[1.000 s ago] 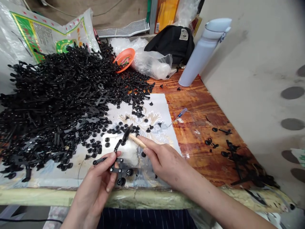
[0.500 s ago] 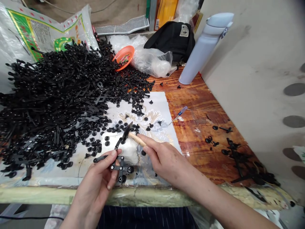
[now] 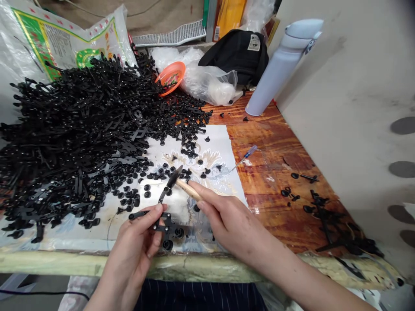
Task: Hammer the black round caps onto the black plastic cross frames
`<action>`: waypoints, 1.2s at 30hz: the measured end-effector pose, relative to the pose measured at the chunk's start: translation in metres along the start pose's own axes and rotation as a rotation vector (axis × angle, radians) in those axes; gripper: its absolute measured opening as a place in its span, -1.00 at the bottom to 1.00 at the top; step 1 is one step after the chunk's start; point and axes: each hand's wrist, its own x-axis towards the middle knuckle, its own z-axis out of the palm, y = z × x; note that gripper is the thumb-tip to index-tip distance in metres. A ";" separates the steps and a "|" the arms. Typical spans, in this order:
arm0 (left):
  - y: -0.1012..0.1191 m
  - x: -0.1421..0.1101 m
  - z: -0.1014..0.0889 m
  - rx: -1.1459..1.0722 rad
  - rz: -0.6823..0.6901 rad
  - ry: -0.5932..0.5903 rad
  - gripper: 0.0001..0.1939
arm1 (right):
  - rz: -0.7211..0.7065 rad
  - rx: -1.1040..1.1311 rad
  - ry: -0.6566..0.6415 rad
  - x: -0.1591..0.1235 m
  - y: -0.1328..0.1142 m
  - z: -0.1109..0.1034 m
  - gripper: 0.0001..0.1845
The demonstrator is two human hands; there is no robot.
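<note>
My left hand [image 3: 142, 233] pinches a black jointed linkage [image 3: 166, 229] with small round wheel-like ends. One of its arms points up and away from me, over a pale block [image 3: 155, 196]. My right hand [image 3: 220, 214] grips the light wooden handle of a small hammer [image 3: 189, 188]. The hammer's dark head lies over the tip of the linkage arm, seemingly touching it. Loose black round pegs [image 3: 162, 172] lie just beyond the hammer head. Part of the linkage is hidden behind my left fingers.
A large heap of black linkage parts [image 3: 78, 125] fills the left side. Behind are an orange plate [image 3: 171, 77], plastic bags [image 3: 214, 82], a black bag [image 3: 235, 56] and a pale blue bottle [image 3: 275, 69]. A screwdriver [image 3: 245, 156] lies right, with black scraps [image 3: 324, 216] farther along.
The linkage in my left hand has tilted slightly. Both hands keep their grips, and the hammer stays at the arm's tip. The whole view has shifted a little.
</note>
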 end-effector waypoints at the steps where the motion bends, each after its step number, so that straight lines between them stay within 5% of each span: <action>1: 0.000 0.000 0.000 0.003 0.003 0.010 -0.90 | -0.010 0.014 0.007 -0.001 -0.001 -0.002 -0.50; 9: -0.006 0.000 0.001 -0.006 0.062 -0.004 -0.92 | -0.048 0.020 -0.030 0.001 -0.005 -0.003 -0.49; 13: -0.009 0.002 -0.002 -0.039 0.080 -0.068 -0.90 | -0.028 0.038 0.030 0.006 -0.001 -0.001 -0.49; 21: -0.011 0.006 -0.008 -0.043 0.132 -0.185 -0.74 | 0.031 -0.032 -0.055 0.007 0.007 0.006 -0.47; 36: -0.010 0.003 -0.005 -0.042 0.114 -0.163 -0.81 | 0.015 -0.040 -0.035 0.007 0.002 0.004 -0.49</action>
